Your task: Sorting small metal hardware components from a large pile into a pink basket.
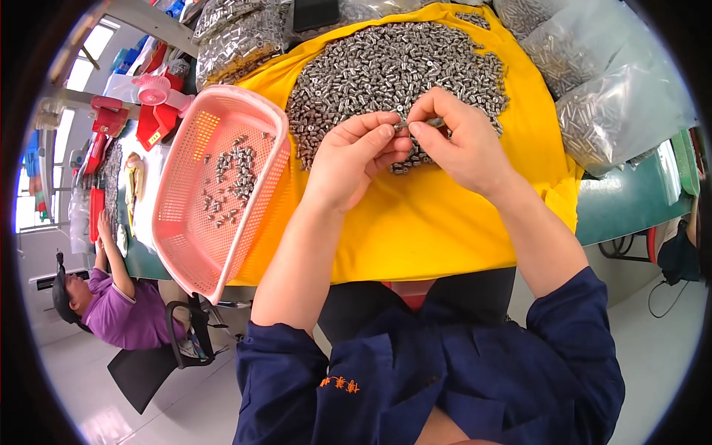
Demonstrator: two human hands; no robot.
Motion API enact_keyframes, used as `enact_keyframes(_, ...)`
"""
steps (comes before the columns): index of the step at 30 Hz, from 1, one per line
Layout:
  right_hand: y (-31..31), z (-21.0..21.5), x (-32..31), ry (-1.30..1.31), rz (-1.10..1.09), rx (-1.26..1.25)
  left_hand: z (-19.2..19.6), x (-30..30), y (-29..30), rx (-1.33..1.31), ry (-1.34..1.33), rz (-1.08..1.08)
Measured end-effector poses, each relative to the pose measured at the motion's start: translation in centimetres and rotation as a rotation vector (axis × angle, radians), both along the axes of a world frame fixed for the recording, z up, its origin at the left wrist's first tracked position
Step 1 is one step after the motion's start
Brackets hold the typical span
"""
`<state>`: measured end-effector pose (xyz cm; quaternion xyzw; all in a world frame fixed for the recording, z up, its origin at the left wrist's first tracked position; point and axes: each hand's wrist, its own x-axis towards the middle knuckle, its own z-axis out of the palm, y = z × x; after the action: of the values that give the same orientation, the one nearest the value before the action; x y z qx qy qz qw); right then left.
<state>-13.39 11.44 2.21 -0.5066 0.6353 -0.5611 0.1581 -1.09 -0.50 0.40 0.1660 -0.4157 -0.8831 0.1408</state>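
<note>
My left hand [347,159] pinches a small silvery metal fitting [400,125] between thumb and forefinger. Close beside it, my right hand [469,144] has its fingers bent together around another small metal piece [436,122], partly hidden by the fingers. Both hands are over the near edge of a wide pile of small metal fittings [393,63], which is spread on a yellow cloth [415,237]. Left of my left forearm, a pink perforated plastic basket [185,248] stands tilted, with several loose fittings [236,174] inside it.
Clear bags of metal parts [604,119] line the right side of the green table [619,211]; more bags [241,44] lie at the back left. A black flat device [315,13] rests behind the pile. A pink fan [153,89] and a seated person in purple [130,311] are at left.
</note>
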Motion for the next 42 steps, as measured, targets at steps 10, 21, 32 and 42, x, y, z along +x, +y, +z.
enact_keyframes(10, 0.4, 0.6, -0.1, 0.049, 0.018, 0.08, 0.1, 0.1, 0.2, -0.171, -0.007, 0.006)
enact_keyframes(21, 0.3, 0.1, 0.3, 0.351, -0.039, 0.043, 0.1, -0.1, 0.6, -0.36, -0.028, 0.061)
enact_keyframes(32, 0.1, -0.5, 0.5, 0.425, -0.037, 0.041, 1.2, -0.2, 1.1, -0.784, -0.221, 0.084)
enact_keyframes(42, 0.5, 0.7, 0.1, 0.14, -0.099, 0.032, 0.6, 0.4, -0.1, -1.06, -0.211, 0.299)
